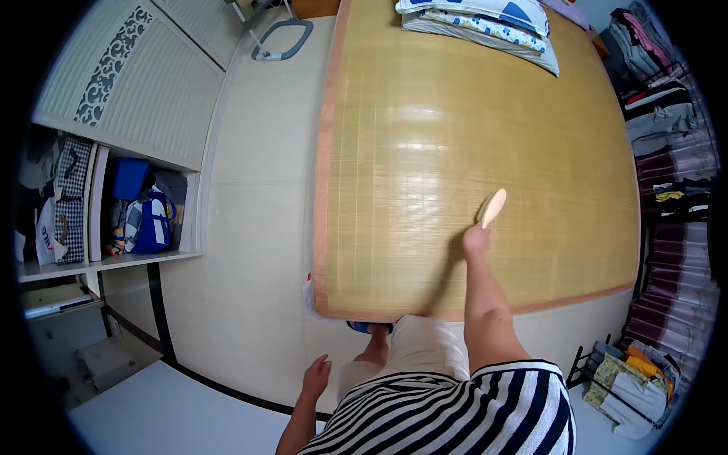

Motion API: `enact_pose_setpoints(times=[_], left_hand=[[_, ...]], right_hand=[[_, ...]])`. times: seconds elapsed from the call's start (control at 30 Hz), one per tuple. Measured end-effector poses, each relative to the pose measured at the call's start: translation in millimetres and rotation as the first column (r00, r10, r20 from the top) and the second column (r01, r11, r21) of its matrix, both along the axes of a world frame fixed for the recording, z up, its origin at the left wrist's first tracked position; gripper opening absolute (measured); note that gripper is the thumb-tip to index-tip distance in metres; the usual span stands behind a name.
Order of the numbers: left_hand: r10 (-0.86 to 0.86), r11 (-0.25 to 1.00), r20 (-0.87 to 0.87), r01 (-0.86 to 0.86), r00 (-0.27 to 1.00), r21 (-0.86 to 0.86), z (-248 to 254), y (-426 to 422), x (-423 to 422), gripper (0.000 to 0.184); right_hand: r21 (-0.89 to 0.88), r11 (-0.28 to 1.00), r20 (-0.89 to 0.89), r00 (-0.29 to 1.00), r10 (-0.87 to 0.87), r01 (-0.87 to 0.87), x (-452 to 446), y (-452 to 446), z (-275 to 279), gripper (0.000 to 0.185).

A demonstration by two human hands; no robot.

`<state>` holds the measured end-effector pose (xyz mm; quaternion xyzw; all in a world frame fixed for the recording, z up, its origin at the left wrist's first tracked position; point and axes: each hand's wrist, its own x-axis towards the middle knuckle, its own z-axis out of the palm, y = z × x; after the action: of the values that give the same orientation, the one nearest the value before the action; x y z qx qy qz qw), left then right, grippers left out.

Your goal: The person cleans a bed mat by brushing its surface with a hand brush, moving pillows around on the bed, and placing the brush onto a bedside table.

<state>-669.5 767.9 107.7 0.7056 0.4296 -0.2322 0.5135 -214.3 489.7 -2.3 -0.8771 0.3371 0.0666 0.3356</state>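
My right hand (pixel 476 240) is closed round the handle of a pale cream brush (pixel 495 205) with a long oval head. It reaches out over the woven bamboo mat (pixel 409 250) on the bed, and a shadow falls on the mat below the arm. Whether the brush touches the mat I cannot tell; its underside is mostly hidden. My left hand (pixel 317 376) hangs at my side above the floor, empty, its fingers loosely apart.
Folded bedding and pillows (pixel 485 26) lie at the bed's far end. On the left stands a white cabinet (pixel 144 91) with a blue bag (pixel 152 222) on a shelf. A grey-framed stand (pixel 282 39) is on the floor. Clothes (pixel 629 387) fill a rack at lower right.
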Motion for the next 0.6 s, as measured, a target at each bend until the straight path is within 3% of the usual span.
enact_pose_setpoints(times=[0.07,0.1,0.2,0.23,0.27,0.3,0.33,0.4,0.43,0.5,0.57,0.6], left_hand=[[-0.001,1.0,0.014,0.001,1.0,0.023,0,-4,3,0.037],[-0.001,0.999,0.044,-0.001,0.999,0.045,-1,-6,5,0.037],[0.007,0.999,-0.044,-0.005,0.999,0.051,-2,-14,-1,0.037],[0.014,0.999,-0.048,-0.011,0.999,0.053,1,-18,-2,0.037],[0.029,0.998,-0.049,-0.026,0.998,0.057,10,-22,-1,0.038],[0.043,0.997,-0.05,-0.04,0.998,0.063,15,-25,-1,0.038],[0.047,0.997,-0.053,-0.043,0.997,0.069,15,-26,-5,0.038],[0.057,0.993,-0.065,-0.05,0.996,0.104,11,-30,-21,0.038],[0.059,0.993,-0.069,-0.051,0.996,0.107,14,-30,-22,0.038],[0.03,0.993,-0.122,-0.016,0.992,0.117,23,-30,-18,0.038],[0.013,0.992,-0.137,0.005,0.991,0.126,21,-29,-11,0.038],[0.024,0.994,-0.124,-0.01,0.992,0.105,17,-29,-12,0.038]], right_hand=[[-0.034,0.989,-0.147,0.98,0.135,-0.142,-7,49,19,0.043],[0.039,0.974,-0.181,0.957,0.227,-0.224,-13,77,22,0.045],[0.149,0.881,-0.134,0.873,0.468,-0.449,-49,178,11,0.048],[0.201,0.724,-0.24,0.683,0.69,-0.66,-56,212,1,0.045],[0.289,0.625,-0.176,0.602,0.779,-0.725,-65,245,4,0.042],[0.214,0.533,-0.066,0.532,0.844,-0.819,-76,281,-1,0.037],[0.262,0.436,-0.032,0.444,0.895,-0.861,-85,318,-19,0.033],[0.487,0.327,0.033,0.391,0.92,-0.81,-74,335,63,0.033],[0.491,0.325,0.034,0.39,0.92,-0.809,-71,337,68,0.033],[0.311,0.237,0.118,0.285,0.951,-0.92,-60,342,73,0.034],[0.384,0.398,0.103,0.467,0.878,-0.833,-32,310,61,0.036],[0.346,0.431,0.055,0.477,0.877,-0.833,-12,286,57,0.037]])
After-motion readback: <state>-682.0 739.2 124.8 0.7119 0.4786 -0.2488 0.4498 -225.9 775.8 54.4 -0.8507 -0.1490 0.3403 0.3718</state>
